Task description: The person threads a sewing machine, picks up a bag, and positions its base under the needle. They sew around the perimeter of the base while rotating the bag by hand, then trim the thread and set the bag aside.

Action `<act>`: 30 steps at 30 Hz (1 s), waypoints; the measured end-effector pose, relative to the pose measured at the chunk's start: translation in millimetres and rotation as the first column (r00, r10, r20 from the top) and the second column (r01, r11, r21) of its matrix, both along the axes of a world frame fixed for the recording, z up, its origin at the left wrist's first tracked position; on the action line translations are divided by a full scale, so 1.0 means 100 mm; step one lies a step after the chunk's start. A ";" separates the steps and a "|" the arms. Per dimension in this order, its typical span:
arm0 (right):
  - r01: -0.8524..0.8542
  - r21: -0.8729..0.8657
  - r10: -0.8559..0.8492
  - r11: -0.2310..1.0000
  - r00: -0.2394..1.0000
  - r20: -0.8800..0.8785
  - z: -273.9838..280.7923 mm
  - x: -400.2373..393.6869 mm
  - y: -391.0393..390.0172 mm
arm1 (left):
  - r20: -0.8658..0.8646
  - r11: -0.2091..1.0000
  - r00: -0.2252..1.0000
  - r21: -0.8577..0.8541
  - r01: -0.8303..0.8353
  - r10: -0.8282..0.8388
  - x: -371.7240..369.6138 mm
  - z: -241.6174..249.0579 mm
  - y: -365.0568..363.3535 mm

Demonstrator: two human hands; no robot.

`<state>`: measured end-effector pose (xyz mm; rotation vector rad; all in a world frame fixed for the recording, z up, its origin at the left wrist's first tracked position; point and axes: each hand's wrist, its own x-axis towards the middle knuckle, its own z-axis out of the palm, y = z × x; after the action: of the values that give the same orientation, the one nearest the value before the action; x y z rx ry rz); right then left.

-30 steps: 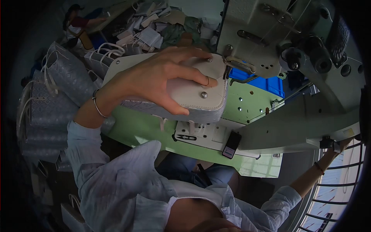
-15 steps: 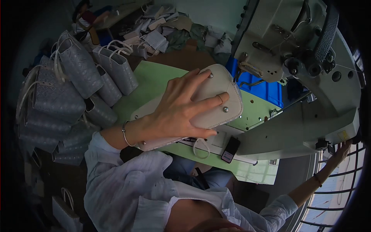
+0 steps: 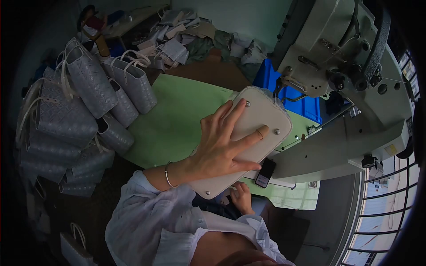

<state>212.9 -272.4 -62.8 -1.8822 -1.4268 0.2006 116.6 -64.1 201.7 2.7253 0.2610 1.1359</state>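
A bag (image 3: 259, 113) is under the sewing machine's head (image 3: 306, 75), its pale base facing up. The base has stitching round its edge and small metal studs. My left hand (image 3: 222, 144) lies on this base with fingers spread, a ring on one finger and a bangle at the wrist. Below the bag's near edge, close to my lap, is my right hand (image 3: 242, 199). Its fingers are curled; what they hold, if anything, is hidden. The bag's sides and handles are mostly out of sight beneath the base.
Several silver-grey quilted bags (image 3: 91, 84) stand left of the green table (image 3: 177, 102). A phone (image 3: 265, 173) lies by the machine's arm (image 3: 328, 155). Behind is a blue crate (image 3: 306, 106). Bag pieces (image 3: 175, 48) are heaped at the back; another person (image 3: 94, 24) sits there. A barred window (image 3: 381, 213) is at right.
My right hand has left the machine's far right side and come down beside the bag's near edge. The bag has turned and shifted slightly right and toward me, with my left hand on it.
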 end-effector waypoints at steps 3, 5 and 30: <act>-0.107 0.002 0.107 0.994 0.992 0.065 -0.60 -0.18 0.57 | -0.004 1.000 1.000 -0.014 -0.006 0.006 -0.03 -0.04 -0.01; -0.082 0.006 0.081 0.997 0.990 0.112 -0.78 -0.12 0.81 | -0.008 1.000 1.000 -0.019 -0.014 0.014 -0.08 -0.09 -0.03; 0.222 -0.132 -0.217 0.966 0.975 0.050 -0.53 -0.03 0.35 | 0.060 0.977 0.987 -0.161 -0.141 0.152 0.54 0.34 -0.06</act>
<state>210.2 -237.4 -115.5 -2.1488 -1.2418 0.1609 170.8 -70.3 235.4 2.5580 0.5262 1.1929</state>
